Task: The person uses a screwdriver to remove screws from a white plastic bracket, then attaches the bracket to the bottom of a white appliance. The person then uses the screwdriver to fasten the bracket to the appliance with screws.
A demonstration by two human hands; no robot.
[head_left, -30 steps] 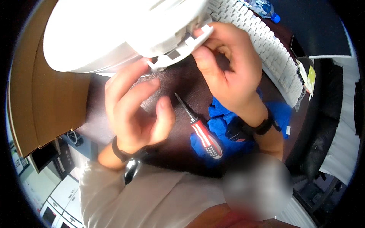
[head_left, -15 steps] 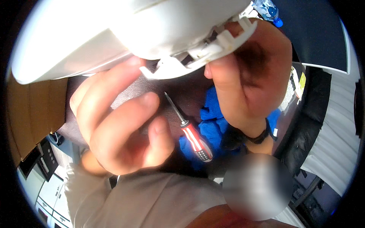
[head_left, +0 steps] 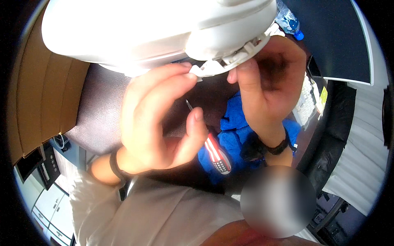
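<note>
A large white plastic appliance (head_left: 123, 33), smooth and rounded, fills the top of the view. At its lower right edge a curved white plastic piece (head_left: 230, 63) with tabs and gaps shows. My right hand (head_left: 275, 78) pinches this piece, thumb below it; the fingers behind are partly hidden. My left hand (head_left: 158, 123) reaches up with its index and middle fingertips against the piece's left end, its thumb apart. Under the hands lies a screwdriver (head_left: 216, 156) with a red, white and dark patterned handle; my left thumb covers part of its shaft.
Blue cloth (head_left: 234, 141) lies on the dark brown leathery surface (head_left: 102, 106), under the screwdriver. A brown cardboard box (head_left: 49, 94) stands at left. At right are a plastic bottle with a blue cap (head_left: 298, 36), a dark panel (head_left: 340, 41) and a white keyboard (head_left: 303, 100).
The white appliance has shifted right and away from me. My left hand has moved right and up, its fingertips now at the curved piece's end. My right hand keeps its pinch.
</note>
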